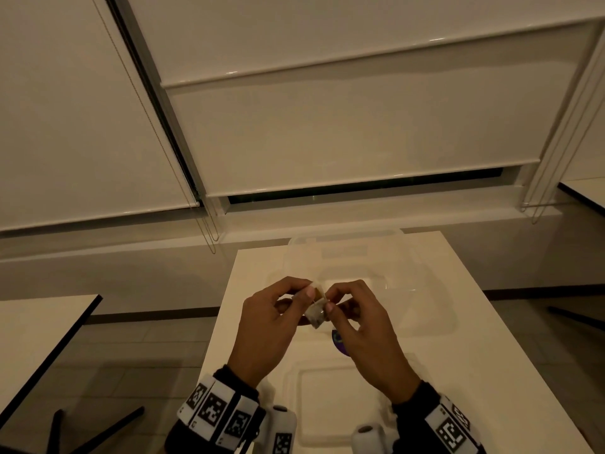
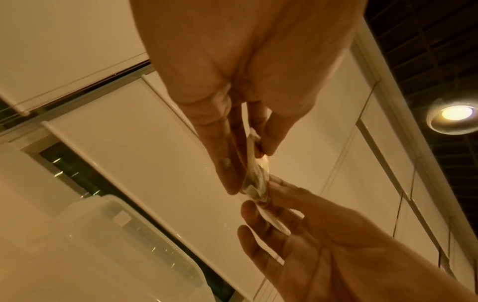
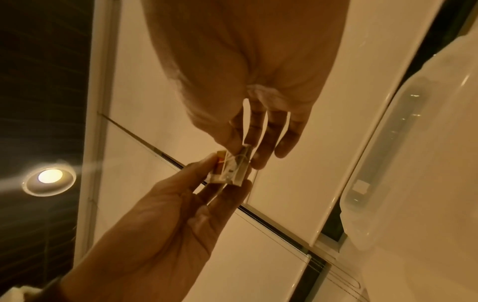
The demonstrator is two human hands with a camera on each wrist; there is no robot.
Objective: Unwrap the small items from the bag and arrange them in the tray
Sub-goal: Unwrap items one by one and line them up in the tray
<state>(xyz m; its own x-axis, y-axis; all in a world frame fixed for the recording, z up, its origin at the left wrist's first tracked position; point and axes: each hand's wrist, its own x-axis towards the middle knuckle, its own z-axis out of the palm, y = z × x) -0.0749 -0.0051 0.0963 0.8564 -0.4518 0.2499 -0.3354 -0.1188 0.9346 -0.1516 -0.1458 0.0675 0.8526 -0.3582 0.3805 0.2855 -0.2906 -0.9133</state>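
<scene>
Both hands hold a small item in a clear crinkled wrapper [image 1: 316,309] above the white table [image 1: 458,339]. My left hand [image 1: 309,290] pinches its upper left end between thumb and forefinger. My right hand [image 1: 329,299] pinches the right side of the wrapper. In the left wrist view the wrapper [image 2: 254,179] is stretched between the left hand [image 2: 248,155] and the right hand [image 2: 261,196]. The right wrist view shows a tan piece inside the wrapper [image 3: 230,169], between the right hand [image 3: 243,155] and the left hand [image 3: 227,173]. A shallow white tray [image 1: 327,398] lies below the hands.
A clear plastic box [image 1: 343,257] with its lid up stands at the table's far end, just behind the hands. A purple thing [image 1: 339,344] lies on the table, partly hidden by my right hand. Another table [image 1: 39,339] stands to the left, across a gap of floor.
</scene>
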